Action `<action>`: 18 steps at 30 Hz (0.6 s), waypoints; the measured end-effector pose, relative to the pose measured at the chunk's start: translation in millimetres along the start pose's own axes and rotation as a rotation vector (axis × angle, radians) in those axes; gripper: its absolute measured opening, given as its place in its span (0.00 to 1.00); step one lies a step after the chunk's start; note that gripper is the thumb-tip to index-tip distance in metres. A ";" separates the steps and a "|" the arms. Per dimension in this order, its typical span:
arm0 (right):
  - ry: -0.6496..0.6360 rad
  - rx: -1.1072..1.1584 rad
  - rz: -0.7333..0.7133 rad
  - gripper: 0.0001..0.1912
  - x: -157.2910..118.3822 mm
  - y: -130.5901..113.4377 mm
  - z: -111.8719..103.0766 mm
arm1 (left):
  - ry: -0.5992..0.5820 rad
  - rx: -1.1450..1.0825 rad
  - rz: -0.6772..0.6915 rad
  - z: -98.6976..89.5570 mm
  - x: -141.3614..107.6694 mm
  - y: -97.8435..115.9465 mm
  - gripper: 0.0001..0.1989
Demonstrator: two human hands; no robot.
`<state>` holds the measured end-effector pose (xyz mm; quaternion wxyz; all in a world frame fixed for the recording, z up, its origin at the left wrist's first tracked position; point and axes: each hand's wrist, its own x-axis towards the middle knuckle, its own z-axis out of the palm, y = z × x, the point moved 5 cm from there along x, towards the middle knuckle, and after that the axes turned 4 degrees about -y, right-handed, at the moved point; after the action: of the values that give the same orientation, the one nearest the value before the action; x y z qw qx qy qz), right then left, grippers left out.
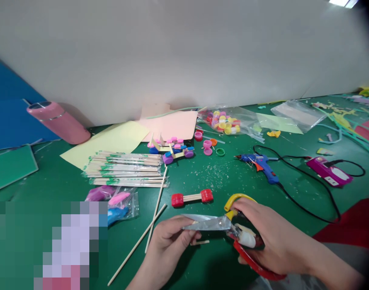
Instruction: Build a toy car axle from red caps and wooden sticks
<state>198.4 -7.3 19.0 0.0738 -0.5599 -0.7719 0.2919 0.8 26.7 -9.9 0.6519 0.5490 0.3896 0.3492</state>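
Observation:
My right hand grips a pair of scissors with one yellow handle and one red handle. The blades are parted and point left at my left hand. Its fingers are pinched on a thin wooden stick, mostly hidden, with a pale bit showing at the blades. A short stick piece shows just below the blades; whether it touches my fingers I cannot tell. Beyond the scissors lies a piece made of short sticks with a red cap at each end. Two long wooden sticks cross beside my left hand.
Wrapped sticks lie in a row at left, near bags of coloured clay. Small stick-and-cap models and loose caps are behind. A blue glue gun trails a cord at right. A pink bottle leans at back left.

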 end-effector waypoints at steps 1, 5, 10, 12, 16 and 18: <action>-0.004 -0.006 0.001 0.24 0.1 0.4 0.3 | -0.006 0.005 -0.006 0.7 0.0 -0.2 0.07; -0.003 -0.034 -0.005 0.24 0.2 2.7 2.7 | -0.032 0.060 -0.004 3.0 -0.8 -0.1 0.09; -0.033 -0.070 0.002 0.25 3.0 3.4 5.8 | -0.039 0.170 0.027 2.7 -1.8 2.0 0.11; -0.050 -0.084 0.011 0.25 5.0 2.9 6.5 | -0.031 0.200 0.042 1.8 -2.1 2.2 0.11; -0.078 -0.111 0.025 0.21 8.6 1.7 8.2 | -0.010 0.247 0.078 0.1 -2.4 3.2 0.11; -0.085 -0.118 0.033 0.19 9.4 1.8 9.8 | 0.004 0.254 0.100 -0.7 -2.8 4.9 0.12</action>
<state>192.2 -2.0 8.0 0.0031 -0.5631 -0.7808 0.2708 -1.2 25.3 -4.8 0.5582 0.6451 0.4039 0.3302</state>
